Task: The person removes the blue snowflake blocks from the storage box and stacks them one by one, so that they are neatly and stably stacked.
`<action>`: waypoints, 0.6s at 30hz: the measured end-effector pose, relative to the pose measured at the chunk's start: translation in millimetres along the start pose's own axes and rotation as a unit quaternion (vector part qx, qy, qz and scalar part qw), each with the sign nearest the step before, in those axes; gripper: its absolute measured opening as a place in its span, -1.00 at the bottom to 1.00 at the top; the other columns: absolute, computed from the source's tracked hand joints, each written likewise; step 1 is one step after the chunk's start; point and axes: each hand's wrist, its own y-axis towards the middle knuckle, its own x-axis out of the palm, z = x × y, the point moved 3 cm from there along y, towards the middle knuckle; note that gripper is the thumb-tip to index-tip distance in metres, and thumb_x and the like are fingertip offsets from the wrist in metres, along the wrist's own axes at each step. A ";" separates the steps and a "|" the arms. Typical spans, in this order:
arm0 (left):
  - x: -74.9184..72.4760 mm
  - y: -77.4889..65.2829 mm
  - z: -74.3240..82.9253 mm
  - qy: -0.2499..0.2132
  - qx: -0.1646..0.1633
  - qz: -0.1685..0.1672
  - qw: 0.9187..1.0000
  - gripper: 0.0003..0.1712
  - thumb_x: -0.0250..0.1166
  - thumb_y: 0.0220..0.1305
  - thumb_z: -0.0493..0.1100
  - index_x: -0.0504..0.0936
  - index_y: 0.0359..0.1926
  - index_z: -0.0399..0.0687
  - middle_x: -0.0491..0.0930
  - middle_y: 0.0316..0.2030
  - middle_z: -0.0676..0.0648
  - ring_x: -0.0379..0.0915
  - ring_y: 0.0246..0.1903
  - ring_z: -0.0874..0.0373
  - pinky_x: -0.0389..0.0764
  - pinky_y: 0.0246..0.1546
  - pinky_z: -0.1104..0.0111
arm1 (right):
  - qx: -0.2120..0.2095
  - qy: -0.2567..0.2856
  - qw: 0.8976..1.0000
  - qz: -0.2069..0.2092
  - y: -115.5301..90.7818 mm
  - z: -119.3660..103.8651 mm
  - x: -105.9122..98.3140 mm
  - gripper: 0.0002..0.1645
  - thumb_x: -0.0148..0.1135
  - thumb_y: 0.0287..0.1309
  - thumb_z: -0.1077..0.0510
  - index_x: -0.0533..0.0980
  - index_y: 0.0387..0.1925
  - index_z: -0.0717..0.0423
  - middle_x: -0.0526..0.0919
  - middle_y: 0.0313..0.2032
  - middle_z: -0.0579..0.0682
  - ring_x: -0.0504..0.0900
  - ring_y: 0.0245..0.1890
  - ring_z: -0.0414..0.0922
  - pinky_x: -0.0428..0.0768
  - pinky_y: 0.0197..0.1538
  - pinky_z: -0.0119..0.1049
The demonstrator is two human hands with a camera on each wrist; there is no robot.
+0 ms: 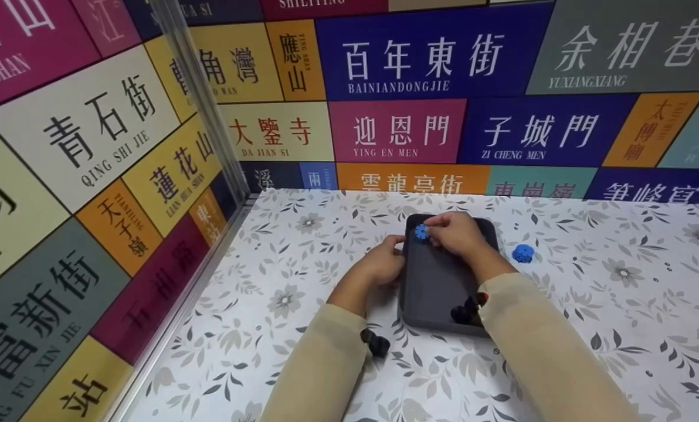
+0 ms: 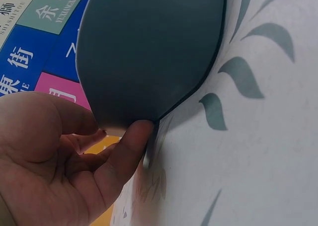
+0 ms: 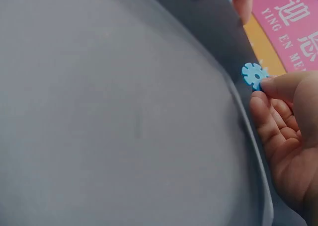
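Observation:
A dark grey rectangular tray (image 1: 443, 281) lies on the table. Between thumb and fingers, my right hand (image 1: 455, 233) pinches a blue notched plastic disc (image 1: 421, 232), a snowflake-type building piece, over the tray's far end. In the right wrist view the disc (image 3: 254, 76) is held near the tray's raised wall, its toothed edge facing out. My left hand (image 1: 384, 261) grips the tray's left side. Seen from the left wrist, the thumb (image 2: 136, 134) presses low on the tray's outer wall (image 2: 149, 52) while the index finger reaches the rim.
To the right of the tray, a small clump of blue notched pieces (image 1: 523, 253) sits on the floral-patterned tabletop (image 1: 302, 258). Panels with large printed characters (image 1: 408, 58) stand behind the table and along its left. A black device (image 1: 376, 343) is at the left sleeve.

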 end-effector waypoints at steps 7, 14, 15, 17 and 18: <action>-0.1 -0.2 -1.1 0.007 0.005 0.000 1.000 -0.32 0.05 0.51 -0.23 0.31 0.61 0.03 0.63 0.30 -0.22 0.67 0.00 -0.01 0.75 -0.21 0.25 | -0.019 0.010 1.000 0.021 -2.4 -10.9 0.5 -0.70 0.29 0.44 0.13 0.74 0.05 0.18 0.73 -0.40 -0.07 0.65 -0.46 -0.22 0.65 -0.32 -0.38; 0.6 -0.5 -0.2 0.008 0.006 0.009 1.000 -0.32 0.08 0.51 -0.22 0.33 0.60 0.02 0.65 0.28 -0.22 0.68 0.04 -0.03 0.76 -0.10 0.23 | -0.025 0.052 0.997 0.044 -5.4 -19.7 -7.3 -0.71 0.31 0.43 0.15 0.74 0.05 0.19 0.74 -0.32 -0.03 0.67 -0.40 -0.14 0.66 -0.32 -0.38; 0.6 -0.7 0.2 0.010 0.008 0.009 1.000 -0.33 0.08 0.51 -0.21 0.33 0.60 0.02 0.65 0.28 -0.21 0.68 0.05 -0.02 0.75 -0.08 0.23 | -0.025 0.054 0.997 0.047 -5.9 -21.3 -8.6 -0.72 0.31 0.43 0.15 0.74 0.05 0.18 0.75 -0.30 -0.01 0.67 -0.39 -0.13 0.66 -0.31 -0.38; 0.2 -1.5 0.3 0.010 0.008 0.009 1.000 -0.33 0.07 0.51 -0.21 0.33 0.60 0.02 0.64 0.29 -0.21 0.66 0.09 -0.02 0.75 -0.03 0.21 | -0.031 0.049 0.997 0.054 -6.6 -26.6 -10.8 -0.73 0.30 0.45 0.15 0.74 0.05 0.16 0.75 -0.27 0.01 0.66 -0.36 -0.13 0.65 -0.30 -0.39; 0.0 -1.9 0.4 0.010 0.010 0.008 1.000 -0.33 0.07 0.51 -0.21 0.32 0.60 0.01 0.64 0.29 -0.21 0.66 0.10 -0.03 0.75 0.00 0.20 | -0.036 0.047 0.997 0.058 -7.7 -30.3 -12.2 -0.74 0.29 0.45 0.14 0.74 0.05 0.15 0.75 -0.27 0.01 0.66 -0.35 -0.15 0.64 -0.30 -0.40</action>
